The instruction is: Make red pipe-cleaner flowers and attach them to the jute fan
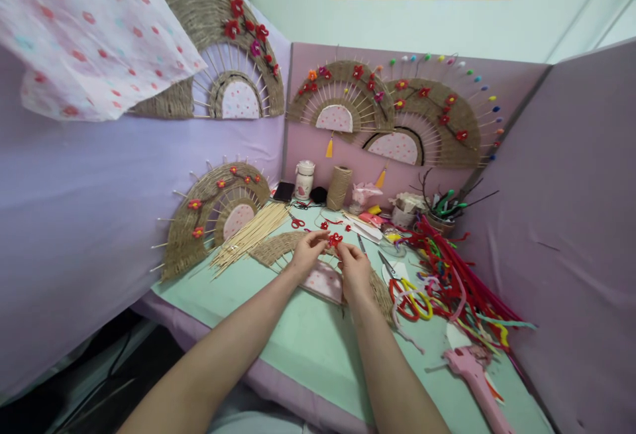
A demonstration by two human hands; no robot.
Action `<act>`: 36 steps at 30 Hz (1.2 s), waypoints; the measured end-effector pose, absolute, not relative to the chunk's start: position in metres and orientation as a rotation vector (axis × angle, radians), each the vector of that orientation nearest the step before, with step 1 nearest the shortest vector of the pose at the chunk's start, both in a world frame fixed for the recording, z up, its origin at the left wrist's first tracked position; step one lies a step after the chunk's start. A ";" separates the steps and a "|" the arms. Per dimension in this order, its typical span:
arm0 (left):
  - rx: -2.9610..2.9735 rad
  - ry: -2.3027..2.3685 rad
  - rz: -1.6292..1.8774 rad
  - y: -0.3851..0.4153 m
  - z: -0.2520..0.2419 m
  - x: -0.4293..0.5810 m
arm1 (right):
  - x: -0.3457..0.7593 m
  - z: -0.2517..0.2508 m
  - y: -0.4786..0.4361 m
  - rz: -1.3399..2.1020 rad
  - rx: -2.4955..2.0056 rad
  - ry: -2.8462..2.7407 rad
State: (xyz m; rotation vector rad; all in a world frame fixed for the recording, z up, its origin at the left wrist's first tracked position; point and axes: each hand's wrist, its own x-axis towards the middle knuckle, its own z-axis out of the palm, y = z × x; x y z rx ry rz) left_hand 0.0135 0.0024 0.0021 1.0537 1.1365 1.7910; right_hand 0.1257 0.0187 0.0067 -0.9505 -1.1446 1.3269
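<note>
Between my two hands, above a twine-wrapped fan (281,246) lying on the table, is a small red pipe-cleaner flower (336,240). My left hand (311,252) pinches its left side with the fingertips. From the right, my right hand (354,263) has its fingers closed at the flower's lower edge. Under the hands shows the fan's pink dotted half-round centre (322,280); the forearms and hands hide part of the twine band. Another small red flower (324,225) lies just beyond my left fingertips.
Thin wooden sticks (253,232) lie left of the fan. To the right are scissors with red and yellow handles (410,298), a heap of pipe cleaners (452,268) and a pink glue gun (474,378). A twine spool (339,187) stands behind. Finished fans (342,89) hang on the partitions.
</note>
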 end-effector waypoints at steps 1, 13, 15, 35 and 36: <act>1.024 1.136 1.794 0.003 0.002 0.014 | 0.126 0.006 0.019 1.260 -0.970 -1.160; 0.981 1.062 1.781 0.001 0.005 0.017 | 0.124 -0.003 0.024 1.085 -0.948 -1.318; 0.990 1.064 1.759 0.002 0.003 0.016 | 0.124 -0.005 0.025 1.091 -0.941 -1.331; 0.944 1.077 1.741 0.005 -0.005 0.017 | 0.123 -0.007 0.026 1.369 -1.010 -1.227; 0.910 1.076 1.741 0.006 -0.005 0.016 | 0.124 -0.005 0.026 1.368 -1.019 -1.229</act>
